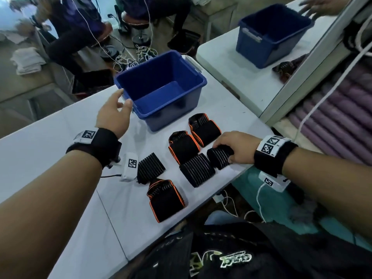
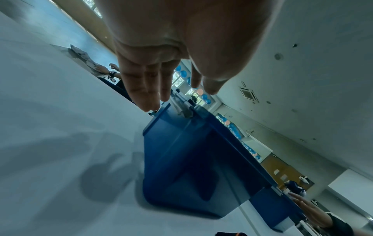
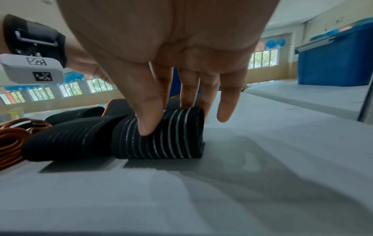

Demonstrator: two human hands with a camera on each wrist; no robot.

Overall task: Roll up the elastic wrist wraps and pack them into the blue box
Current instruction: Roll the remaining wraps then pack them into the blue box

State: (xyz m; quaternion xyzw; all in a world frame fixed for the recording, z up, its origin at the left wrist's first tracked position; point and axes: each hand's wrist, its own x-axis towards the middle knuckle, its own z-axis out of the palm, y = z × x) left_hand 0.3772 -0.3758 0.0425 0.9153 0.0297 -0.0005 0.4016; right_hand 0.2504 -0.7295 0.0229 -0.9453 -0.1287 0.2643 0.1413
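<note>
Cool, even daylight comes from the far row of bright windows (image 3: 68, 91). My left hand (image 2: 177, 47) throws a soft grey shadow on the white plastic table (image 2: 60, 143). My wrist views bend strongly at the edges, and my right hand (image 3: 171, 55) looms large and soft.

You see: white desk (image 1: 60, 141) | mirror (image 1: 302, 77) on right | tangled cables (image 1: 138, 55) on floor | stool (image 1: 138, 23) behind

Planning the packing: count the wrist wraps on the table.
3: one wrist wrap under the right hand, a second wrap just left of it, a third wrap nearest the camera. The blue box holds none.
</note>
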